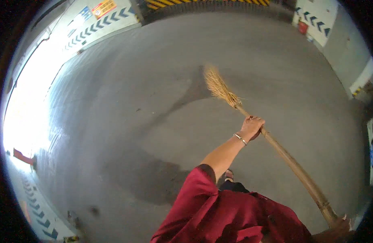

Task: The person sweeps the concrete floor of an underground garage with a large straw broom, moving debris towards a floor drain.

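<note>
A straw broom (pixel 219 86) with a long bamboo handle (pixel 292 164) slants from the middle of the view to the lower right. Its bristles point forward and are slightly blurred at the tips. My left hand (pixel 252 127), a metal bangle at its wrist, is closed round the handle just behind the bristles. At the lower right, my right hand (pixel 339 230) grips the handle near its butt end; part of that hand lies in shade. Whether the bristles touch the floor I cannot tell.
Grey concrete floor (pixel 154 73) spreads around me, with my shadow on it. Walls with arrow markings (pixel 98 28) stand left and right. Across the far end runs a yellow-black striped barrier (pixel 170 4). A red object (pixel 302 27) stands by the right wall. Bright light enters from the left.
</note>
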The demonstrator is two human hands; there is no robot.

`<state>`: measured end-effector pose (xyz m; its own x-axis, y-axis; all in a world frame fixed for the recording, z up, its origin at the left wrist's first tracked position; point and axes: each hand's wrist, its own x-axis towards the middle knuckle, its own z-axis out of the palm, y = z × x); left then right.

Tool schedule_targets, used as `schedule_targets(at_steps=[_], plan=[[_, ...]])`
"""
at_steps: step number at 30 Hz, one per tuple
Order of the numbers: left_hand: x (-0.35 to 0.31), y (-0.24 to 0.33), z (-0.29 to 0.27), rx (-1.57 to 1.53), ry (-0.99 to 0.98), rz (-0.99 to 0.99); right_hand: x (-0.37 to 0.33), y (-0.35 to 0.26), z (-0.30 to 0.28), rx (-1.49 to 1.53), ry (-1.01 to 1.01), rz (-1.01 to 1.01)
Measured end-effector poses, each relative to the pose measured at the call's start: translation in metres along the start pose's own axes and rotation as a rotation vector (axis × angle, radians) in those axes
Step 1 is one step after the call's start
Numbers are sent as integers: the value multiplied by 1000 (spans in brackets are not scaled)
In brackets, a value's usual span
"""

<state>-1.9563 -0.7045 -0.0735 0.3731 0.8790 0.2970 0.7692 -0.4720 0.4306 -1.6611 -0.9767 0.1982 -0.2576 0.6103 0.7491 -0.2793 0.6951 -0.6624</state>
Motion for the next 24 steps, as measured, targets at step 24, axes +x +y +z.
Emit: schedule_targets(at_steps=[24], plan=[[3, -281, -140, 159, 271, -145, 198, 277, 61, -110, 1214, 37]])
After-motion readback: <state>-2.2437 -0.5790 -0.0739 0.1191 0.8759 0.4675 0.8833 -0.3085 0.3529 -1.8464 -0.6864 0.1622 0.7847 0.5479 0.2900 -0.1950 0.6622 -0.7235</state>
